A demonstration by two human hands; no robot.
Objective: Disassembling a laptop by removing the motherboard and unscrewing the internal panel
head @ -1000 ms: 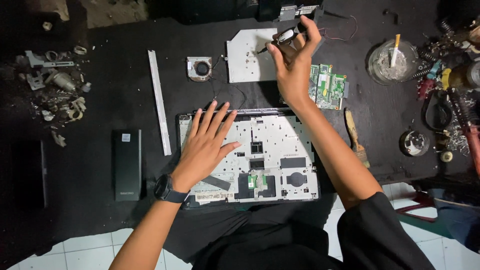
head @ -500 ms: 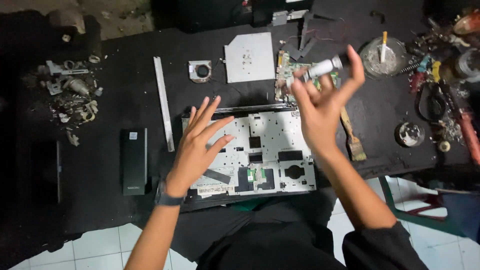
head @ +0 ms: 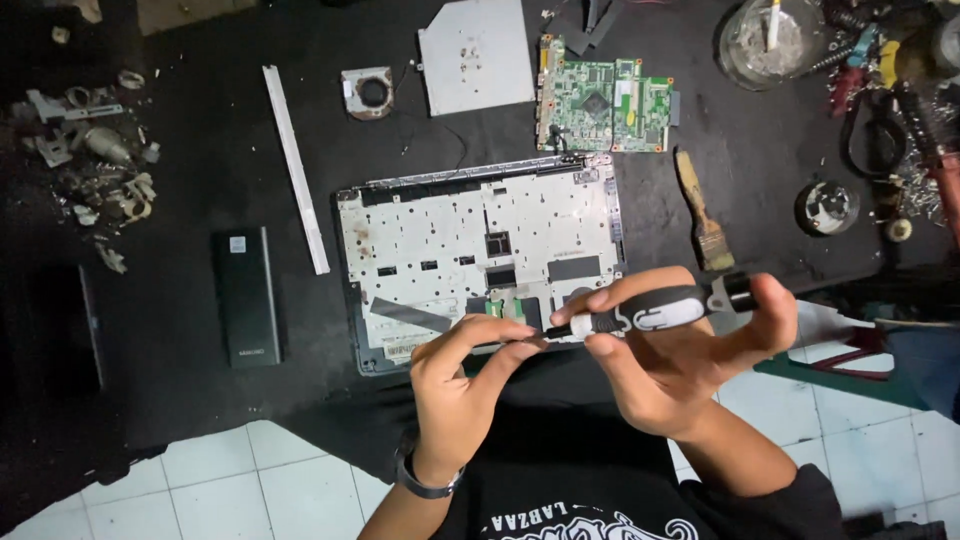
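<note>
The screwdriver [head: 650, 312] is black with white patches on its grip; the laptop shell [head: 480, 250] beneath is pale silver-grey, dotted with dark cut-outs. Far right of it lies a green circuit board [head: 605, 105], and a tan wooden brush [head: 700, 210]. At left, a black power bank [head: 246, 296] and a white strip [head: 294, 165] rest on the black table [head: 200, 200]

Bare forearms, dark wristwatch [head: 428, 480] on left wrist, black printed shirt [head: 600, 490]
</note>
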